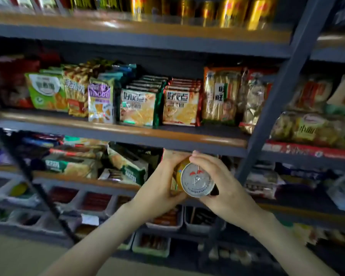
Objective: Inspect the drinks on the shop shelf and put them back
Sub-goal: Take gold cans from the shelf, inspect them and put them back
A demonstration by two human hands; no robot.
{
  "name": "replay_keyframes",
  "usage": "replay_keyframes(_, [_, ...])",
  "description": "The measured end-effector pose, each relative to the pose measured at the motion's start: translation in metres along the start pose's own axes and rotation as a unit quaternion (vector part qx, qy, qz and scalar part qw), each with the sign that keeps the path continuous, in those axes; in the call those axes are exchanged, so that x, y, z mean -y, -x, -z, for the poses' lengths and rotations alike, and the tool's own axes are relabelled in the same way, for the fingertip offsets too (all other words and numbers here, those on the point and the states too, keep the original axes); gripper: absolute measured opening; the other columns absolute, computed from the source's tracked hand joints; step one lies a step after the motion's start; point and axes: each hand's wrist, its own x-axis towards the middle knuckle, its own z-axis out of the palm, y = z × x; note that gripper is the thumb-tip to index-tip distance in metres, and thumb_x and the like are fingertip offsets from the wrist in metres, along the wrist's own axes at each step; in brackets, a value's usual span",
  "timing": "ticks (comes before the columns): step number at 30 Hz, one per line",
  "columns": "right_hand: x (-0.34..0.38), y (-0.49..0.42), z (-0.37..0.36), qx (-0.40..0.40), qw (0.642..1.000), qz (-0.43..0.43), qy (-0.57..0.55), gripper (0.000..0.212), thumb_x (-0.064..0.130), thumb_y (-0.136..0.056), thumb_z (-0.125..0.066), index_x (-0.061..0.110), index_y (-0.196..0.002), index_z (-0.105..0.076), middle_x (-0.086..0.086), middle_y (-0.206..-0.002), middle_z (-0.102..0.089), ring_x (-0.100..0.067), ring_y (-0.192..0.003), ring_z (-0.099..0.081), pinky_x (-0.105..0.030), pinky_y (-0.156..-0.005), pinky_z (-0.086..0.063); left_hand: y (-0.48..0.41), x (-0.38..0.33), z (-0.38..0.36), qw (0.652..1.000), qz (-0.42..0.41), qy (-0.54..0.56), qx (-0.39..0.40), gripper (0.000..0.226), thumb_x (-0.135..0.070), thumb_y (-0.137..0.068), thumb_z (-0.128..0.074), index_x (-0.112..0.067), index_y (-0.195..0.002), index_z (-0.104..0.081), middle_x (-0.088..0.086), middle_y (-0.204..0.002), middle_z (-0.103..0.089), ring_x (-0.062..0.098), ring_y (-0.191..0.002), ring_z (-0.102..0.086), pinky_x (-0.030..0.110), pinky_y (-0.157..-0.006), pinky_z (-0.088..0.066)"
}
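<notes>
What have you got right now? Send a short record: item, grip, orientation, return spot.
item: gold drink can
grip: left hand round the body; right hand round the lid end
orientation: tipped, silver lid and pull tab facing the camera
lid: appears unopened
return spot: probably the top shelf, beside the gold cans

head cam | faces forward, slightly down | close to shelves [127, 130]

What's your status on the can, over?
Left grip and right grip both holding gold can, lid end toward camera. Not yet reshelved; similar cans on top shelf. Path up looks clear.
</notes>
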Motion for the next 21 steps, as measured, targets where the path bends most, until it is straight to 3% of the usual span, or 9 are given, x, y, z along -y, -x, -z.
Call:
replay_keyframes(5, [0.001, 0.031, -0.015, 0.030, 0.998, -0.054, -0.012, 0.083, 0.009, -0.078, -0.077, 0.042, -0.139, -0.031, 0.037, -0.144, -0.022, 0.006, -0.139, -0.026, -0.009, -0.107, -0.029, 0.026, 0.004, -0.013, 0.998, 0.017, -0.024, 0.054, 0.069, -0.029, -0.082, -0.072, -0.021, -0.137, -0.033, -0.009, -0.137, -0.038, 0.012, -0.130, -0.042, 0.025, -0.107, -0.036])
replay_keyframes(8, [0.010, 0.039, -0.020, -0.020, 0.978, -0.178, -0.104, 0.079, 0.021, -0.071, -0.083, 0.054, -0.127, -0.038, 0.045, -0.129, -0.034, 0.016, -0.125, -0.037, -0.006, -0.097, -0.036, 0.041, 0.003, -0.016, 0.990, 0.103, 0.037, 0.088, 0.072, -0.033, -0.082, -0.071, -0.037, -0.139, -0.027, -0.018, -0.140, -0.038, 0.002, -0.131, -0.040, 0.023, -0.102, -0.041])
replay_keyframes(10, [0.013, 0.040, -0.027, -0.092, 0.918, -0.295, -0.248, 0.073, 0.024, -0.062, -0.085, 0.045, -0.122, -0.049, 0.030, -0.122, -0.051, 0.008, -0.112, -0.053, -0.015, -0.085, -0.049, 0.055, 0.002, -0.017, 0.980, 0.157, 0.093, 0.079, 0.079, -0.029, -0.079, -0.077, -0.042, -0.137, -0.024, -0.036, -0.136, -0.034, -0.005, -0.127, -0.042, 0.014, -0.095, -0.043])
replay_keyframes(12, [0.012, 0.040, -0.037, -0.147, 0.793, -0.384, -0.449, 0.066, 0.019, -0.059, -0.082, 0.029, -0.120, -0.058, 0.003, -0.120, -0.063, -0.012, -0.104, -0.066, -0.028, -0.076, -0.056, 0.069, 0.001, -0.019, 0.970, 0.194, 0.132, 0.061, 0.083, -0.024, -0.078, -0.078, -0.035, -0.139, -0.024, -0.036, -0.133, -0.038, -0.003, -0.126, -0.047, 0.016, -0.094, -0.046])
replay_keyframes(14, [0.012, 0.038, -0.049, -0.163, 0.661, -0.440, -0.586, 0.063, 0.015, -0.065, -0.077, 0.012, -0.125, -0.057, -0.013, -0.117, -0.067, -0.026, -0.101, -0.069, -0.037, -0.072, -0.059, 0.077, 0.000, -0.017, 0.965, 0.218, 0.136, 0.052, 0.085, -0.034, -0.079, -0.076, -0.038, -0.143, -0.020, -0.025, -0.138, -0.042, 0.003, -0.128, -0.047, 0.025, -0.098, -0.048])
replay_keyframes(16, [0.017, 0.035, -0.061, -0.140, 0.579, -0.463, -0.656, 0.062, 0.018, -0.071, -0.076, 0.006, -0.128, -0.054, -0.019, -0.117, -0.067, -0.032, -0.102, -0.068, -0.044, -0.071, -0.060, 0.080, -0.002, -0.012, 0.965, 0.233, 0.106, 0.051, 0.084, -0.041, -0.077, -0.077, -0.046, -0.140, -0.020, -0.023, -0.140, -0.041, 0.002, -0.130, -0.045, 0.027, -0.100, -0.048])
replay_keyframes(18, [0.022, 0.035, -0.073, -0.104, 0.538, -0.476, -0.688, 0.048, 0.020, -0.081, -0.066, 0.009, -0.126, -0.056, -0.019, -0.117, -0.067, -0.032, -0.102, -0.068, -0.044, -0.074, -0.060, 0.080, -0.005, -0.004, 0.965, 0.239, 0.096, 0.040, 0.080, -0.030, -0.075, -0.082, -0.045, -0.133, -0.029, -0.032, -0.131, -0.044, -0.003, -0.125, -0.046, 0.019, -0.096, -0.047])
replay_keyframes(21, [0.023, 0.037, -0.085, -0.046, 0.541, -0.478, -0.691, 0.052, 0.031, -0.079, -0.074, 0.014, -0.126, -0.060, -0.016, -0.122, -0.066, -0.030, -0.105, -0.067, -0.043, -0.078, -0.058, 0.083, -0.009, 0.007, 0.960, 0.266, 0.089, 0.001, 0.066, -0.030, -0.067, -0.083, -0.039, -0.117, -0.043, -0.034, -0.113, -0.054, -0.006, -0.107, -0.056, 0.011, -0.082, -0.047])
